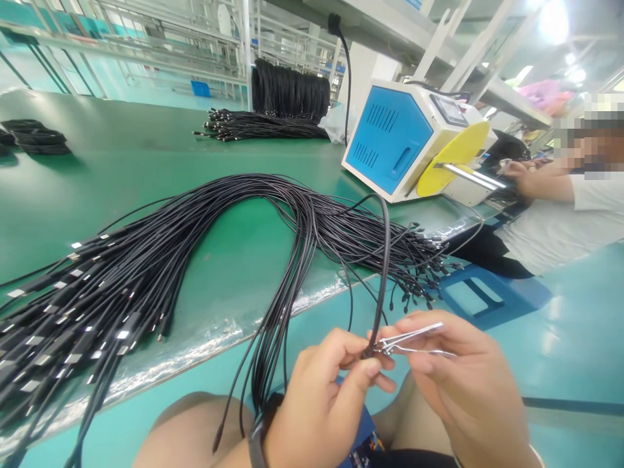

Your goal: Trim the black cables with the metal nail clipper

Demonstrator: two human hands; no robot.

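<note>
My left hand (324,396) is closed, thumb and fingers pinching a black cable (385,260) near its end. That cable loops up and back to the table. In my right hand (468,383) is a pair of slim silver tweezers (414,337), with two arms spread apart between thumb and fingers. The tweezers' narrow end meets the pinched cable end; the exact contact is hidden by my fingertips. A large bundle of black cables (234,195) arches across the green table, and part of it hangs over the front edge behind my left wrist.
A blue and white machine (394,136) with a yellow disc (453,159) stands on the green table (146,162). More cables (263,123) and a hanging black coil (292,88) are behind. Coiled cables (39,136) lie far left. Another person (565,214) works at right, above a blue stool (487,292).
</note>
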